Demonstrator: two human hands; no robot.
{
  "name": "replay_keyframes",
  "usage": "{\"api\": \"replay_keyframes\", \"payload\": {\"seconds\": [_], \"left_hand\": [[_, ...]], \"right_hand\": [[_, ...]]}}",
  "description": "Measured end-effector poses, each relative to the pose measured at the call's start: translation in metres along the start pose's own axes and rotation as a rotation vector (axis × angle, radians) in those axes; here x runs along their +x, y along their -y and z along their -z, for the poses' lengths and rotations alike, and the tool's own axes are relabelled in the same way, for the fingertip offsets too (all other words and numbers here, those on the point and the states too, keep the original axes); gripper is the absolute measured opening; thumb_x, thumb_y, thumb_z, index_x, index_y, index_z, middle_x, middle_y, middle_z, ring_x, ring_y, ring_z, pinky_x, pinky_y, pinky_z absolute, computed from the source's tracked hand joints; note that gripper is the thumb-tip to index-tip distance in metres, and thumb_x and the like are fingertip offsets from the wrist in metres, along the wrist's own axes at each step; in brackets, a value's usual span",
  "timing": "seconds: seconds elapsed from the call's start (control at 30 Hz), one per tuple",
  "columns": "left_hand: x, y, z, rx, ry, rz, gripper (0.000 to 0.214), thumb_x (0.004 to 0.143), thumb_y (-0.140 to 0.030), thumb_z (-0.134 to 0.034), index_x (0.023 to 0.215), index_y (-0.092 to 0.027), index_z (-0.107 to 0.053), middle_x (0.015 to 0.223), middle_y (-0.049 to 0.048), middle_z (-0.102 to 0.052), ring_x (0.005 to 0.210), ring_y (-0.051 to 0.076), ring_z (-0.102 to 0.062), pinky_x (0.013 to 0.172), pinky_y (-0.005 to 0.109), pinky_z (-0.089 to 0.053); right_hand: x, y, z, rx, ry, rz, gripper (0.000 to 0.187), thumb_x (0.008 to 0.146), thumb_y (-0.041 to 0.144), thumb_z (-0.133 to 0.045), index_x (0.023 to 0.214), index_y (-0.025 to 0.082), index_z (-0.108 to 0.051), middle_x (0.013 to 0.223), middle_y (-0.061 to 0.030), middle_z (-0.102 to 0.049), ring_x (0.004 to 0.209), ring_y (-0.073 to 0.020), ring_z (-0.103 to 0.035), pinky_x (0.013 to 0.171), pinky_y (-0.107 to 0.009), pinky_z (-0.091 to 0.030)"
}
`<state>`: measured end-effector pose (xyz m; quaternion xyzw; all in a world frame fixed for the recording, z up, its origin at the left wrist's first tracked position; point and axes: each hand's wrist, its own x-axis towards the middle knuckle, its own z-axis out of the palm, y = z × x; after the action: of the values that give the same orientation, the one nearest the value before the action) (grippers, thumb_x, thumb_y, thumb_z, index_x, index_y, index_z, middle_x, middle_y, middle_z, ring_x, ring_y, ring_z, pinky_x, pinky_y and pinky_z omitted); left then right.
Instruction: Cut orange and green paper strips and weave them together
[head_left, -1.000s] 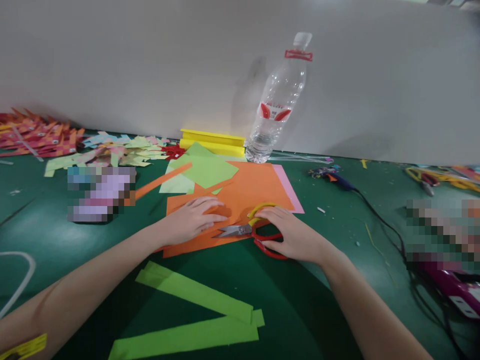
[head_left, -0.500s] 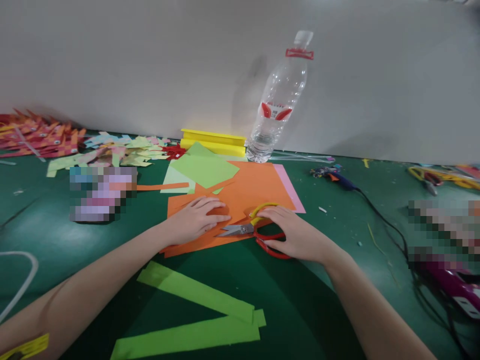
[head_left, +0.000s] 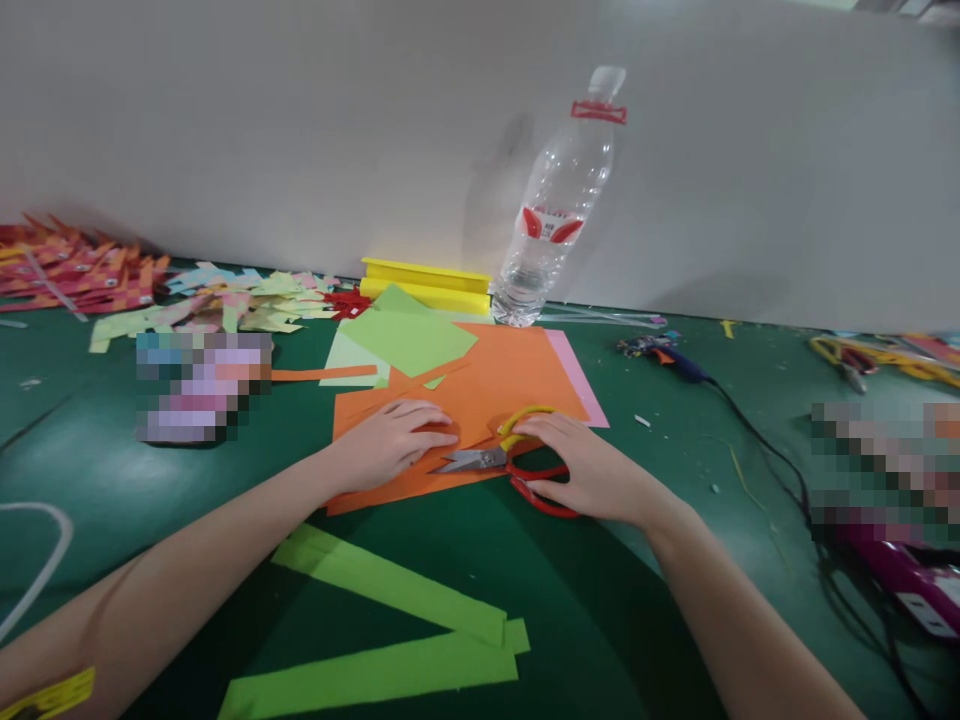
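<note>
Orange paper (head_left: 517, 370) lies in the middle of the table, over a pink sheet (head_left: 576, 380) whose right edge shows. My left hand (head_left: 394, 442) rests on the orange paper, palm down with the fingers stretched out. In my right hand (head_left: 592, 462) is a pair of scissors (head_left: 487, 459) with one yellow and one red handle loop. Its blades are slightly parted over the orange paper and point left towards my left hand. A light green sheet (head_left: 409, 335) overlaps the paper's far edge. Nearer me lie green paper strips (head_left: 397, 585).
A tilted water bottle (head_left: 551, 200) leans at the wall beside folded yellow paper (head_left: 424, 288). Paper scraps (head_left: 240, 300) and orange-red woven paper pieces (head_left: 82, 270) fill the back left. At right are a dark blue corded tool (head_left: 686, 366), a purple object (head_left: 900, 565) and other scissors (head_left: 847, 362).
Hardly anything differs. The view has shifted very slightly; both hands, the scissors and the orange paper keep their places.
</note>
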<state>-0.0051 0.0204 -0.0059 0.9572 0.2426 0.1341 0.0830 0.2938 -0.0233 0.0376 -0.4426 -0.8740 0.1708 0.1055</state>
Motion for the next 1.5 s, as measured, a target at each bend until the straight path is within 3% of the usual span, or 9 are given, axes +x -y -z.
{"api": "replay_keyframes", "payload": {"seconds": [0.23,0.57,1.0,1.2,1.5], "left_hand": [[-0.0006,0.0008,-0.0018,-0.014,0.012,0.017,0.056,0.08,0.001,-0.038,0.127,-0.026,-0.052,0.132,0.0044,-0.05,0.122,0.023,-0.041,0.101,0.043,-0.037],[0.001,-0.002,0.0033,-0.024,0.019,0.025,0.037,0.096,-0.018,-0.035,0.13,-0.026,-0.049,0.132,0.0051,-0.05,0.122,0.022,-0.041,0.102,0.04,-0.034],[-0.0008,0.0023,-0.0016,0.071,0.04,-0.019,0.053,0.088,-0.004,-0.037,0.132,-0.031,-0.046,0.135,0.0048,-0.046,0.124,0.023,-0.04,0.1,0.043,-0.036],[-0.0007,0.001,-0.0015,0.114,0.036,-0.022,0.056,0.084,0.001,-0.038,0.131,-0.028,-0.048,0.134,0.006,-0.047,0.122,0.024,-0.042,0.099,0.043,-0.037],[-0.0018,0.0021,-0.0031,0.074,0.014,-0.013,0.048,0.09,-0.006,-0.037,0.13,-0.03,-0.049,0.134,0.0053,-0.048,0.124,0.023,-0.041,0.1,0.042,-0.036]], "right_hand": [[0.0004,0.0007,0.0001,0.02,0.002,-0.004,0.046,0.076,0.036,-0.064,0.119,0.025,-0.056,0.126,-0.0079,-0.058,0.119,-0.0287,-0.052,0.099,-0.048,-0.043],[0.0004,0.0039,0.0,0.035,0.047,-0.033,0.043,0.075,0.036,-0.065,0.116,0.024,-0.056,0.126,-0.0073,-0.058,0.115,-0.0268,-0.054,0.096,-0.043,-0.045],[0.0014,0.0024,-0.0018,0.006,0.031,-0.003,0.048,0.076,0.036,-0.064,0.122,0.027,-0.053,0.127,-0.0061,-0.057,0.118,-0.027,-0.051,0.1,-0.046,-0.042],[0.001,0.0,-0.0003,-0.023,0.027,0.007,0.044,0.081,0.038,-0.06,0.123,0.026,-0.053,0.127,-0.0067,-0.057,0.119,-0.0269,-0.051,0.101,-0.046,-0.041],[0.0026,0.0066,-0.0025,0.008,0.003,-0.008,0.041,0.08,0.038,-0.06,0.119,0.025,-0.055,0.124,-0.0076,-0.06,0.115,-0.0274,-0.054,0.097,-0.047,-0.043]]}}
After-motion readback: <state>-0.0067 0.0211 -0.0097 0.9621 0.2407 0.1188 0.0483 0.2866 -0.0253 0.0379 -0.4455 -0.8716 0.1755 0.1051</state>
